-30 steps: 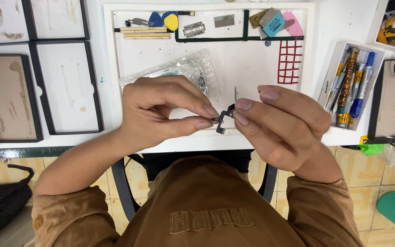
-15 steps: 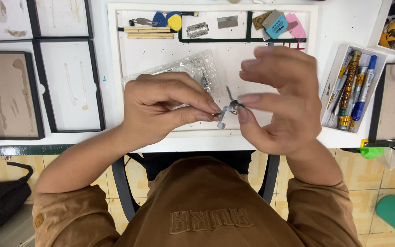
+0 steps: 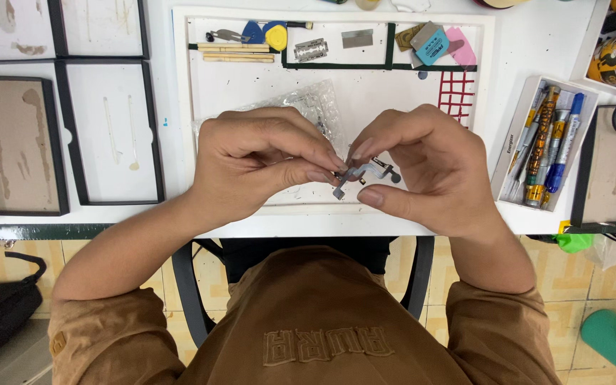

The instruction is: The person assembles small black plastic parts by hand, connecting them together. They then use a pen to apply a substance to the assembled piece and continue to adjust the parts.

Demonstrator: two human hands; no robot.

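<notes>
Right now both hands meet over the middle of the white work mat [image 3: 251, 93], and a tiny grey part [image 3: 360, 175] sits between them, held up just above the mat and close to its near edge. The left hand [image 3: 262, 160] pinches one end of the part with the thumb and first fingers pressed tight. The right hand [image 3: 422, 167] pinches the other end, with the thumb under it and the fingertips on top. The part looks thin and bendy, like a little flat ribbon with small metal bits on it, but it is too small to tell just what it is. A crinkly clear plastic bag [image 3: 308, 107] lies on the mat just behind the hands. To do this well, I think the fingers should squeeze softly, because a thin part like this could bend or snap. It would help to keep both hands low over the mat, so the part lands on the mat if it slips. Slow little moves seem better than big pulls. Flat razor blades [image 3: 311, 49] lie at the far side of the mat, well apart from the hands, and a box of pens and tools [image 3: 547, 142] sits to the right.
</notes>
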